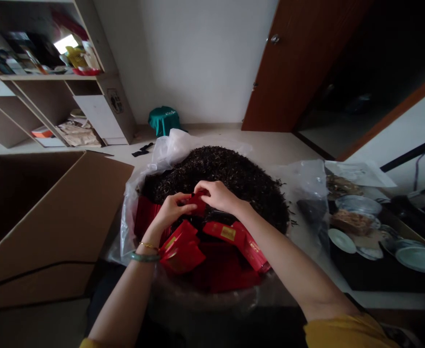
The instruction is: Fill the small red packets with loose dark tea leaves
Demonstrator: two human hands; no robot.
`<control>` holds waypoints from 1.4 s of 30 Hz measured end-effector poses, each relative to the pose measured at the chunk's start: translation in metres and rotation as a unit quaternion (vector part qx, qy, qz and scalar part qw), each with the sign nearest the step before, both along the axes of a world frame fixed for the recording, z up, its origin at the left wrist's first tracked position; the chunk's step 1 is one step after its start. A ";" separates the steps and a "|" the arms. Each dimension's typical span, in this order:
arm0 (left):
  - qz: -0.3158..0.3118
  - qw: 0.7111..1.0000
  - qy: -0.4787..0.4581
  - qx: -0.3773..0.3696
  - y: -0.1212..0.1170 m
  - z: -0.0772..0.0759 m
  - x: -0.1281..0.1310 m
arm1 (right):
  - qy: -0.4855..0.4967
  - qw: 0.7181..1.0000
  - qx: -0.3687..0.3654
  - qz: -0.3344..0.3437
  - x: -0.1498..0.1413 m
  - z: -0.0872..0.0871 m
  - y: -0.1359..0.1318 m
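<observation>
A big heap of dark loose tea leaves [227, 179] fills a clear plastic bag [168, 147] in front of me. Both hands meet over its near edge on one small red packet [198, 202]. My left hand [172, 209] pinches the packet's left side, fingers closed. My right hand [217, 195] grips its top from the right, fingers curled. Several more red packets [183, 246] lie below my wrists, one with a gold label [228, 233]. A green bangle and a thin gold bracelet ring my left wrist.
A large open cardboard box [49, 217] stands at my left. At the right, a dark table [379, 270] carries white saucers, bowls and plastic wrap. Shelves [45, 96] line the back left wall, a green bag [164, 120] sits on the floor, and a brown door [299, 63] stands open.
</observation>
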State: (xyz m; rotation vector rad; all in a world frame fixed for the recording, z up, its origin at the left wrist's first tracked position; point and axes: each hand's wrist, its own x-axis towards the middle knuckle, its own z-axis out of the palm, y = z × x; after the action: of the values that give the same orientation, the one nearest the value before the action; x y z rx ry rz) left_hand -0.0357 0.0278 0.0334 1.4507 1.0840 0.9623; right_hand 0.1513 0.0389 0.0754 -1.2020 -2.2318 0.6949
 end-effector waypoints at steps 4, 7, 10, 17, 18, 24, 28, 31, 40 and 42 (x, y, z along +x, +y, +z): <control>-0.031 0.999 -0.034 -0.006 -0.003 0.009 -0.001 | 0.108 0.993 -0.046 0.007 0.006 -0.005 -0.005; -0.013 0.998 -0.055 -0.026 -0.004 0.009 0.000 | 0.170 0.985 -0.041 0.010 0.010 -0.011 -0.009; 0.001 0.997 -0.067 -0.029 -0.003 0.005 0.003 | 0.192 0.980 -0.037 -0.037 0.011 -0.020 -0.014; 0.016 0.996 -0.076 0.034 -0.004 -0.001 0.014 | 0.266 0.952 -0.089 -0.127 0.010 -0.031 -0.028; 0.022 0.996 -0.075 0.048 -0.005 -0.001 0.015 | 0.278 0.948 -0.087 -0.133 0.011 -0.031 -0.029; 0.027 0.997 -0.051 0.046 -0.007 -0.005 0.019 | 0.332 0.929 -0.083 -0.142 0.017 -0.037 -0.036; 0.061 0.995 -0.052 0.055 -0.009 -0.010 0.024 | 0.338 0.922 -0.090 -0.167 0.019 -0.047 -0.040; 0.064 0.994 -0.051 0.075 -0.010 -0.013 0.029 | 0.309 0.927 -0.087 -0.195 0.021 -0.050 -0.044; 0.016 0.990 -0.098 0.098 -0.022 -0.005 0.028 | 0.241 0.958 -0.020 -0.151 0.026 -0.035 -0.058; 0.013 0.991 -0.109 0.080 -0.025 -0.001 0.027 | 0.209 0.968 -0.005 -0.138 0.026 -0.033 -0.059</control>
State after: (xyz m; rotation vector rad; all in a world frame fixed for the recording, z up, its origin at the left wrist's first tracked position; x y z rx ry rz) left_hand -0.0084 0.0024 0.0322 1.4226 0.8836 1.2202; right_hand 0.1777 -0.0205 0.0426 -1.2093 -1.6805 0.7655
